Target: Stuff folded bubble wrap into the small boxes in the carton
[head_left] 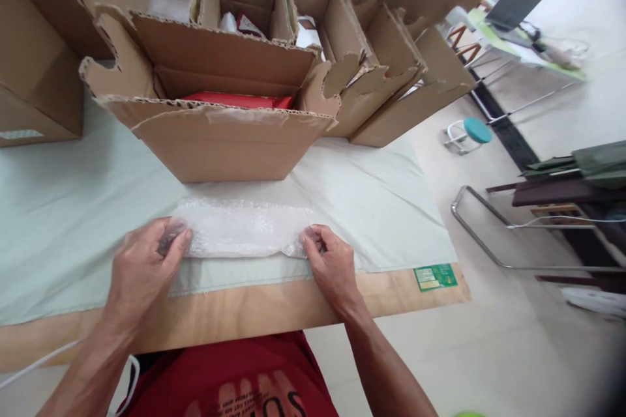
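Note:
A flat, whitish piece of bubble wrap lies stretched out near the front of the cloth-covered table. My left hand pinches its left end between thumb and fingers. At the other end, my right hand has its thumb and fingers closed on the right corner. Whether anything is inside the bubble wrap I cannot tell. Just behind it stands an open cardboard box with a red item inside, partly hidden by the front wall.
More cardboard bins stand in a row behind, holding packets and bubble wrap. A larger carton is at the left. A green card lies on the wooden table edge. On the floor at right is a teal stool.

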A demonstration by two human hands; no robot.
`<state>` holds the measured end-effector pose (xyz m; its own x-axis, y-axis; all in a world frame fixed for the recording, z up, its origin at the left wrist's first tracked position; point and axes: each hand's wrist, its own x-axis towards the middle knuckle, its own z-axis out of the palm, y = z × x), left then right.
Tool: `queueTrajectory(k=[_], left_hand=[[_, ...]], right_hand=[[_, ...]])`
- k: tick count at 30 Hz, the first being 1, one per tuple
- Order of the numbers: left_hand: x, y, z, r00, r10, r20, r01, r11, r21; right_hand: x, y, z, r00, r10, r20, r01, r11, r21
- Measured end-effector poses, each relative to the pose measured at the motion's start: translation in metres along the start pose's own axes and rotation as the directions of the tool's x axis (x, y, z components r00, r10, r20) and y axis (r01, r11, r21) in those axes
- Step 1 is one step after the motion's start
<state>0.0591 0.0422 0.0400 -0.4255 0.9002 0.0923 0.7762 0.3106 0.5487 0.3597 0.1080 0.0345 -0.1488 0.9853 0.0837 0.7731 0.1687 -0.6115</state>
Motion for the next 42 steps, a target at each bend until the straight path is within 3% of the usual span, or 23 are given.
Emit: queueTrajectory(k=[6, 10, 16, 22, 27, 31, 34, 39, 42], left_hand=[[0.008, 0.001, 0.009, 0.973, 0.208, -0.104, -0.190, 0.968, 0.164], [0.013, 0.002, 0.009, 0.961, 0.230, -0.154, -0.203, 0.963, 0.177], [0.019, 0.003, 0.017, 0.950, 0.303, -0.072, -0.259, 0.898, 0.356], [0.015, 0.006, 0.004, 0.988, 0.153, 0.019, -0.144, 0.866, 0.480], [0.018, 0.013, -0.002, 0.992, 0.040, 0.119, -0.089, 0.894, 0.439], [0.026, 0.018, -0.003, 0.975, -0.084, 0.206, -0.007, 0.914, 0.406], [0.029, 0.018, -0.005, 0.963, -0.128, 0.236, 0.030, 0.924, 0.380], [0.024, 0.012, -0.007, 0.987, -0.018, 0.163, -0.047, 0.920, 0.390], [0.020, 0.011, -0.009, 0.985, -0.017, 0.171, -0.050, 0.924, 0.379]], right_hand=[[0.001, 0.000, -0.001, 0.999, -0.038, -0.008, 0.037, 0.990, -0.136], [0.002, -0.001, -0.003, 0.999, -0.040, 0.010, 0.041, 0.985, -0.168], [0.001, 0.003, -0.002, 0.998, -0.056, -0.031, 0.047, 0.972, -0.230], [0.011, 0.005, -0.011, 0.999, -0.037, 0.017, 0.040, 0.956, -0.289], [0.042, -0.001, -0.014, 0.987, 0.017, 0.162, 0.039, 0.941, -0.335], [0.056, -0.003, -0.010, 0.963, 0.016, 0.269, 0.054, 0.966, -0.252], [0.052, -0.002, -0.010, 0.968, -0.033, 0.250, 0.066, 0.990, -0.127], [0.025, -0.005, -0.020, 0.964, -0.084, 0.251, 0.031, 0.978, 0.207], [0.000, -0.009, -0.026, 0.950, -0.060, 0.306, -0.032, 0.957, 0.287]])
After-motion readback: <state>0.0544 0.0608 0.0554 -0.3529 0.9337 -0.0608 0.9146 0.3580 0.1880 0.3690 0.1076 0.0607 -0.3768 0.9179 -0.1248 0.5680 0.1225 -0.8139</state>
